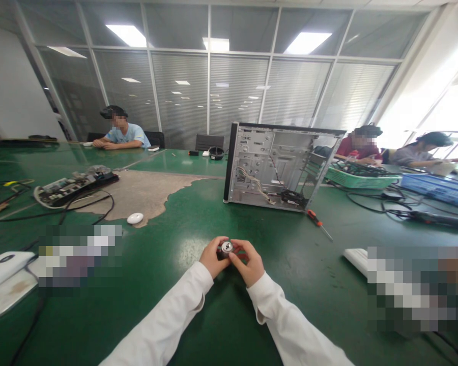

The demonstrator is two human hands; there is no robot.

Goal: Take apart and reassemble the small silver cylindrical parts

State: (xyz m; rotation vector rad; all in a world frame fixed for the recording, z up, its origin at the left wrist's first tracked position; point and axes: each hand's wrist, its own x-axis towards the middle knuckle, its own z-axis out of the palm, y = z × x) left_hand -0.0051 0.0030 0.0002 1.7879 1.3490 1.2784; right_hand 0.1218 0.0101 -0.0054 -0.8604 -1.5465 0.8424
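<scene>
Between both hands, just above or on the green table [198, 223], is a small cylindrical metal part [226, 247] with a round silvery top and dark marks at its centre. It looks like a small motor, but its exact kind is too small to tell. My left hand [215, 258] curls its fingers and thumb around one side. My right hand [249, 262] grips the other side, thumb at the front. Fingers hide most of the part's body. Beyond the hands stands an open computer case [275, 168], with a screwdriver [319, 223] lying at its right corner.
Left lie a dismantled device with exposed boards [76, 187], a white oval piece [135, 218] and black cables. At right are a green basket [362, 178], a blue basket [435, 189] and a corded tool [438, 218]. Other people sit around the table.
</scene>
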